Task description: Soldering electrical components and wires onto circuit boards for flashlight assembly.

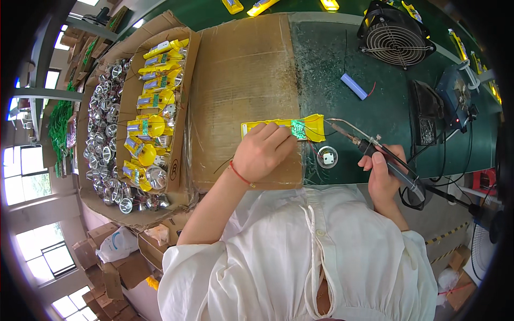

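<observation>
My left hand [266, 150] is closed over a yellow plastic flashlight shell [316, 128], its curled fingers covering the shell's middle. Just right of those fingers a green circuit board [298, 129] shows inside the shell, with thin wires at it. In my right hand [383, 174] is a soldering iron [396, 170] with a thin metal tube fixed alongside. Its tip points left and ends close to the shell's right end; whether they touch I cannot tell. A round silver reflector [327, 157] with a white back lies just below the shell, thin wires beside it.
Brown cardboard [241, 69] covers the left part of the green table [326, 59]. A blue cylindrical battery [354, 86] with wires lies beyond the iron. Left stands a cardboard box [184, 101] of yellow shells, beside many reflectors [107, 128]. A black fan [393, 40] and blue soldering station [455, 93] stand right.
</observation>
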The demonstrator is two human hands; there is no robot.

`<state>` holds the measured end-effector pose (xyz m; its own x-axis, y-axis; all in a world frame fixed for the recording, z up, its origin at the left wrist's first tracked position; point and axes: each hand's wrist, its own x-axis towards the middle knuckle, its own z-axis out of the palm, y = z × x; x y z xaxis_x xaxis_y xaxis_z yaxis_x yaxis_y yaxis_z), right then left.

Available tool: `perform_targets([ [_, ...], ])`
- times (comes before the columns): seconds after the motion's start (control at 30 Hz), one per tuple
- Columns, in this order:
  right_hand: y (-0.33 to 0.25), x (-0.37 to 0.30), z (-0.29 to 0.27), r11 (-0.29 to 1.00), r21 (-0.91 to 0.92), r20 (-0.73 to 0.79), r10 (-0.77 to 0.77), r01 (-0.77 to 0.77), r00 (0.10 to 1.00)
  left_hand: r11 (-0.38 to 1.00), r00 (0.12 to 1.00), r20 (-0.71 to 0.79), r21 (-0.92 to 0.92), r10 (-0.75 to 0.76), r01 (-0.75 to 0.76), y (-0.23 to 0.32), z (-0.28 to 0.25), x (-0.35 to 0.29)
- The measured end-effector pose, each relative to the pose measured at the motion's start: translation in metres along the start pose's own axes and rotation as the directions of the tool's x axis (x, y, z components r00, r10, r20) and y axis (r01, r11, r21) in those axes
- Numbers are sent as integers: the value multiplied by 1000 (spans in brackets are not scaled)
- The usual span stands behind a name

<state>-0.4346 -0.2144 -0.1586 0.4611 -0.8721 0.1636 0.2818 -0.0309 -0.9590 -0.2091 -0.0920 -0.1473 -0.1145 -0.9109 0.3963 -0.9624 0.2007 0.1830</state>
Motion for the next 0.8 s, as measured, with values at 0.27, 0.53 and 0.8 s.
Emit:
perform_targets([
  [0.27, 1, -9, 11, 988, -144, 177, 75, -50, 981, 923, 910, -205, -219, -361, 317, 10, 16, -1],
  [0.53, 13, -8, 19, 982, -163, 176, 125, -96, 976, 908, 868, -280, -211, -411, 362, 15, 23, -2],
  [0.8, 17, -8, 24, 980, -158, 172, 146, -119, 974, 902, 852, -304, -212, -426, 376, 18, 26, -1],
])
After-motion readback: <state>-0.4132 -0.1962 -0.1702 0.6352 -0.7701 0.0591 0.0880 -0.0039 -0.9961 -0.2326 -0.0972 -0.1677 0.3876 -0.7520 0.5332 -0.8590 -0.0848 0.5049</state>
